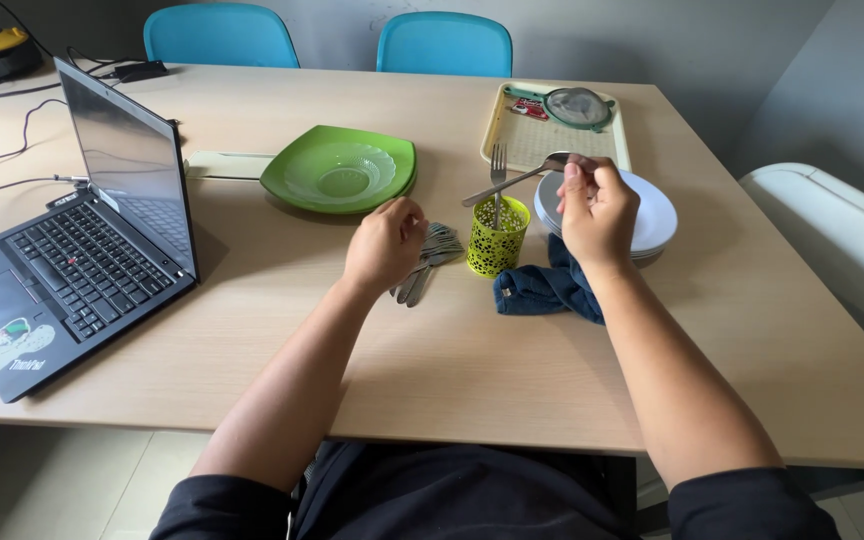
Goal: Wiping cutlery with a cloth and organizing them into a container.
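A pale wooden table [512, 370] fills the view, set against a grey wall with two blue chairs [220, 32] pushed in on the far side. A white seat [832, 235] stands off the right edge, partly cut off. On the left sits an open black laptop [72, 250], its screen turned away so nothing on it can be read, with cables [7, 150] trailing toward the far left corner.

Near the middle lies a green square plate [340, 168] holding a clear glass bowl [340, 172]. A pale flat thing behind the plate is mostly hidden. Farther back on the right rests a cream tray [507, 125] with a round strainer [577, 106] on it.

The right hand [597, 212] is raised above a stack of white plates [652, 215], fingers closed around the bowl end of a spoon [512, 182], whose handle slants down to the left, above a yellow perforated cup [497, 237]. A fork [498, 165] stands upright in that cup. Just in front of the plates lies a crumpled dark blue cloth [542, 288], partly covered by the right wrist.

The left hand [384, 243] is curled into a loose fist just over a pile of cutlery [434, 252] lying on the table beside the cup. Whether it grips any piece cannot be told, since the fingers face away. The pile itself is half hidden behind the hand.
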